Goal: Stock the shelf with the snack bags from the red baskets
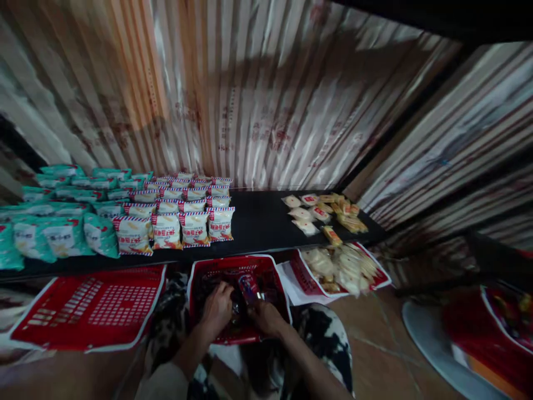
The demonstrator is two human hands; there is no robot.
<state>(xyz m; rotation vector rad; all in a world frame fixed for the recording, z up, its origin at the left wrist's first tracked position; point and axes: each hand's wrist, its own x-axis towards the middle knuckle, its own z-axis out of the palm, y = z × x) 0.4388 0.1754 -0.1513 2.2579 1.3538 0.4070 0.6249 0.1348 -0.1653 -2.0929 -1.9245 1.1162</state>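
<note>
Packet (249, 287) between both hands' fingers (255, 307), over basket (200, 275).

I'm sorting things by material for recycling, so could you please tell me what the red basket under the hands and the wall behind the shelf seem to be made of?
The red latticed basket looks like moulded plastic: even colour, gridded walls, slight gloss. The ribbed wall looks like corrugated sheet metal: regular ridges, dull sheen and rusty-brown streaks, though a printed covering is possible.

Both forearms reach up from the bottom centre, left hand (217, 307) and right hand (263, 315) close together, fingers curled.
</note>
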